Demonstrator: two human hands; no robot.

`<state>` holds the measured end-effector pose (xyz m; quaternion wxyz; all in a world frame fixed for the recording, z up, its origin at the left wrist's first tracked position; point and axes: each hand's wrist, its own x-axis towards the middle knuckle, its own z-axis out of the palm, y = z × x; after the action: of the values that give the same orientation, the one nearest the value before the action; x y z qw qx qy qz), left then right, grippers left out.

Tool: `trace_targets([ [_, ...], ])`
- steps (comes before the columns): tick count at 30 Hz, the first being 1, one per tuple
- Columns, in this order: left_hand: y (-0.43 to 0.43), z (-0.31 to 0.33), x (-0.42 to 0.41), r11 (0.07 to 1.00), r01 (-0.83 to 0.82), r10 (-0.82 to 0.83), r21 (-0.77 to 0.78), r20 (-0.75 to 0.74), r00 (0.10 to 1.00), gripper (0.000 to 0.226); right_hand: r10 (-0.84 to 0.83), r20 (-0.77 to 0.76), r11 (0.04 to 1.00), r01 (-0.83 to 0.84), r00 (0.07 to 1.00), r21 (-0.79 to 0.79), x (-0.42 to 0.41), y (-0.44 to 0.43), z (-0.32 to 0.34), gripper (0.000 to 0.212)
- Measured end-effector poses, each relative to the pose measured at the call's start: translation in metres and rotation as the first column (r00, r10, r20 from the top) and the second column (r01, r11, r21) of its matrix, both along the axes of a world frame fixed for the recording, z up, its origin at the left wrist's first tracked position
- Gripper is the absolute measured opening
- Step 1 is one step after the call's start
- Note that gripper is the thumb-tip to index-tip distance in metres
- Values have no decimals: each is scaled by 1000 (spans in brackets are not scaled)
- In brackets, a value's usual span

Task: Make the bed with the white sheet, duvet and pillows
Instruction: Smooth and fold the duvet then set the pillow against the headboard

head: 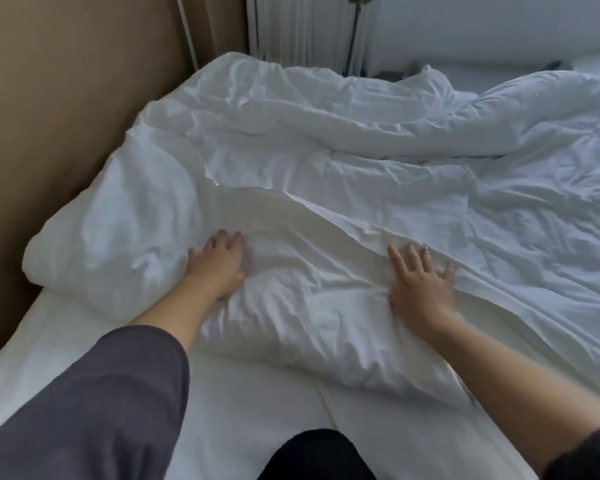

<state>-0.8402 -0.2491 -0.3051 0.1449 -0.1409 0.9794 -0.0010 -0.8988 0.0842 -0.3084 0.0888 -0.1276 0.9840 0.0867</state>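
A crumpled white duvet [326, 161] covers most of the bed, bunched in thick folds toward the far side and rolled into a lump at the near left. My left hand [219, 266] lies flat on it with fingers extended, pressing the fabric near that lump. My right hand [420, 282] is spread wide and presses a fold of the duvet further right. Below the duvet's near edge the white sheet [250, 393] shows, fairly smooth over the mattress. I cannot make out a pillow for certain; a pale shape lies at the far right.
A tan upholstered headboard or wall panel [59, 109] runs along the left side of the bed. White curtains [298, 29] hang at the far end, beside a thin pole [355, 32]. My knee in dark cloth [319, 455] rests on the sheet.
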Motion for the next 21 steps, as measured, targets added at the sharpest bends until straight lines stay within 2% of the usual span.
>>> trace_targets([
  [1, 6, 4, -8, 998, 64, -64, -13, -19, 998, 72, -20, -22, 999, 21, 1000, 38, 1, 7, -1, 73],
  [3, 44, 1, -49, 972, 233, -232, -1, -96, 968, 72, -164, -30, 978, 167, 986, 125, 6, 46, 8, 72],
  [6, 90, 8, -75, 936, 351, -350, -23, -162, 923, 72, -257, -74, 956, 265, 963, 128, 10, 93, 15, 62],
  [8, 128, 9, -85, 878, 479, -478, -21, -111, 871, 76, -358, -47, 930, 361, 932, 75, 21, 127, 21, 54],
  [10, 168, 10, -90, 822, 570, -568, -13, -102, 817, 83, -421, 40, 907, 421, 906, 3, 31, 160, 26, 43],
  [12, 203, 7, -93, 773, 635, -630, -4, -134, 765, 87, -467, 225, 875, 484, 855, -24, 34, 185, 33, 35],
  [14, 234, 3, -95, 729, 684, -679, -17, -135, 721, 86, -482, 382, 867, 492, 788, 79, 30, 212, 37, 36],
  [15, 251, 2, -97, 714, 699, -696, -25, -129, 706, 81, -502, 423, 862, 473, 754, 180, 27, 234, 37, 35],
  [17, 278, 2, -102, 723, 688, -689, -58, -130, 713, 59, -562, 373, 825, 464, 738, 323, 18, 277, 39, 24],
  [19, 296, 11, -116, 769, 629, -639, -111, -145, 756, 37, -586, 219, 803, 523, 780, 286, -5, 305, 56, 20],
  [21, 301, 25, -136, 840, 527, -542, -129, -208, 814, 28, -518, 38, 842, 501, 855, 202, -44, 310, 81, 25],
])
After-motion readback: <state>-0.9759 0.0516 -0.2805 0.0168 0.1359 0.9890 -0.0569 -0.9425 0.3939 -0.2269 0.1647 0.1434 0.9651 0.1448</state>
